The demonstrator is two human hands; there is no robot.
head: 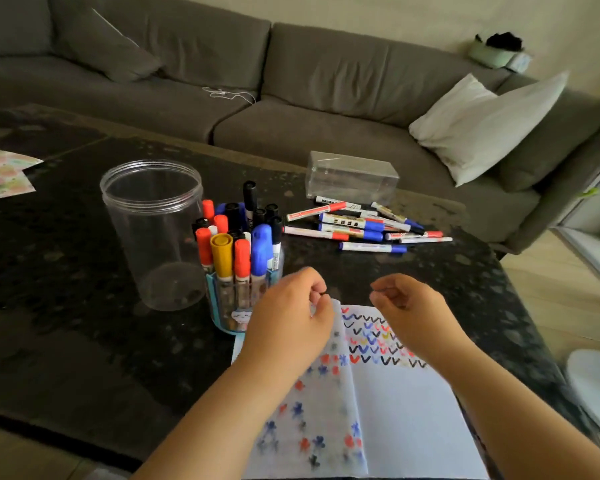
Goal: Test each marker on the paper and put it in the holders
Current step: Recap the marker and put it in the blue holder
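Note:
A white notebook (406, 410) lies open at the table's near edge, its right page covered with coloured V marks. My left hand (288, 320) pinches the top corner of a lifted page (326, 393) whose back shows bled-through ink blots. My right hand (409, 306) hovers over the notebook's top right with fingers loosely curled, holding nothing. A small holder (236, 306) full of red, yellow, blue and black markers stands just left of my left hand. Beside it stands an empty clear jar (153, 230). Several loose markers (364, 226) lie in a pile farther back.
A clear plastic box (352, 178) sits behind the loose markers on the dark stone table (66, 323). Patterned sheets (0, 171) lie at the far left. A grey sofa (291, 98) with a white pillow (482, 126) runs behind the table.

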